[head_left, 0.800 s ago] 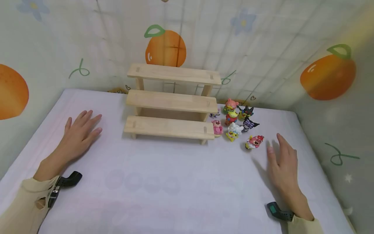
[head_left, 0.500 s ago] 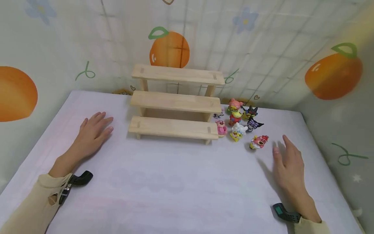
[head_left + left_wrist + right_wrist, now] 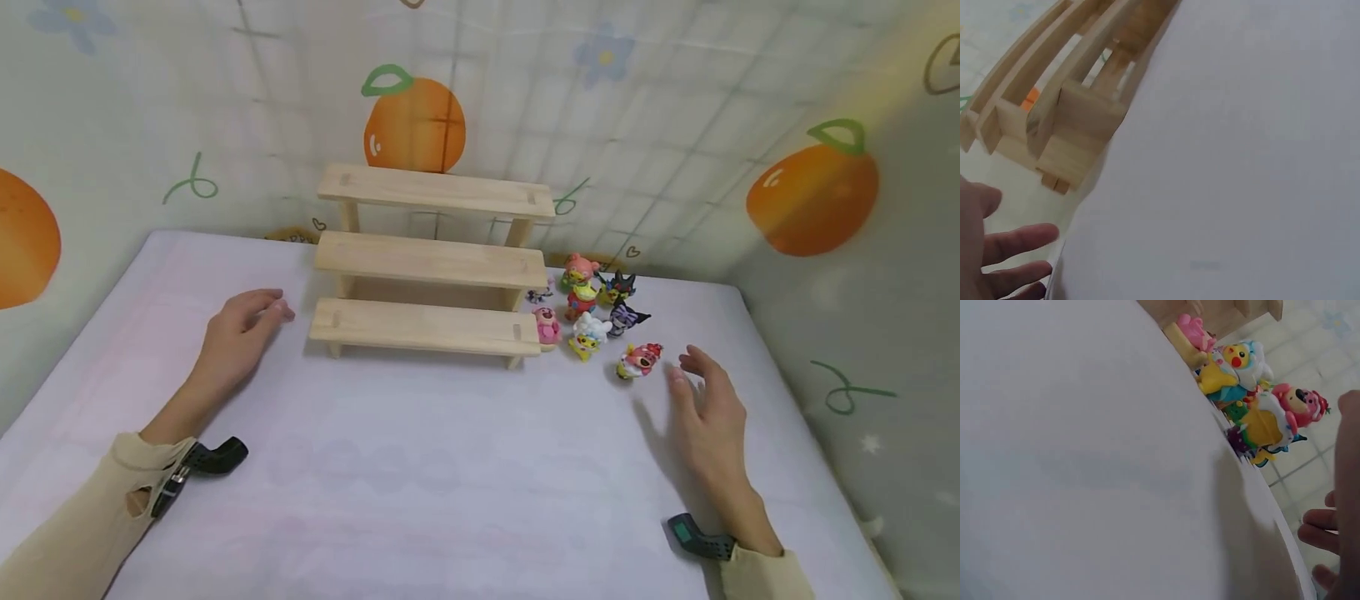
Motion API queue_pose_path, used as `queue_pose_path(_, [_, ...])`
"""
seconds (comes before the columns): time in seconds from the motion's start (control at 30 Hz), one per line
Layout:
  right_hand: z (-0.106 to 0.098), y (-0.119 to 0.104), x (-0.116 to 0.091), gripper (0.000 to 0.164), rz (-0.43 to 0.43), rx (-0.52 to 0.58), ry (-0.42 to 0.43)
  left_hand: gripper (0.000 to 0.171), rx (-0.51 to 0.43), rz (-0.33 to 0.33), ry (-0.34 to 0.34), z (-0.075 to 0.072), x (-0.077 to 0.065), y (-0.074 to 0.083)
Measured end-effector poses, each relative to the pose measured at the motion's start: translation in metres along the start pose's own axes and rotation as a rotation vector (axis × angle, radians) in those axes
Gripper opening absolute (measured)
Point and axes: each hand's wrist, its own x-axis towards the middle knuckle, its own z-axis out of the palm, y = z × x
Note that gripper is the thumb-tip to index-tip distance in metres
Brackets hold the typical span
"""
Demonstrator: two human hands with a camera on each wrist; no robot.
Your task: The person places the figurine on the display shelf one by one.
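Note:
My left hand [image 3: 234, 337] is at the table's left side, beside a three-tier wooden display stand [image 3: 423, 325]. It holds nothing; in the left wrist view its fingers [image 3: 1022, 244] are apart and loosely extended. On the right, my right hand [image 3: 708, 408] is held with thumb and fingers apart, nothing between them. Nearest to it is a small pink bear figurine with a red top [image 3: 640, 361], a short gap away. Behind that figurine cluster several others, among them a white-hooded yellow one [image 3: 589, 335], a pink bear [image 3: 547, 326] and a purple-black one [image 3: 626, 318].
A white cloth covers the table [image 3: 420, 483]. Behind it hangs a curtain [image 3: 637, 150] printed with oranges, close to the stand's back. The right-end figurines stand against the stand's right side, partly hiding one another.
My left hand has shifted right toward the stand, and its fingers have drawn together and bent. My right hand's fingers have curled slightly and come a little nearer the closest figurine.

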Motion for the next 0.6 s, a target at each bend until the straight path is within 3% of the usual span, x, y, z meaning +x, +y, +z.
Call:
queue_pose_path(0.17, [0.008,-0.009,-0.002,0.048,-0.012,0.016,0.018,0.047,-0.105,-0.053,0.022,0.012,-0.003,0.003])
queue_pose_path(0.37, [0.018,-0.019,-0.002,0.051,-0.011,0.04,-0.003,0.04,-0.083,-0.057,0.026,0.022,-0.01,0.011])
queue_pose_path(0.6, [0.022,-0.026,0.002,0.063,0.096,0.042,-0.047,0.038,-0.128,-0.05,0.006,0.032,-0.008,0.022])
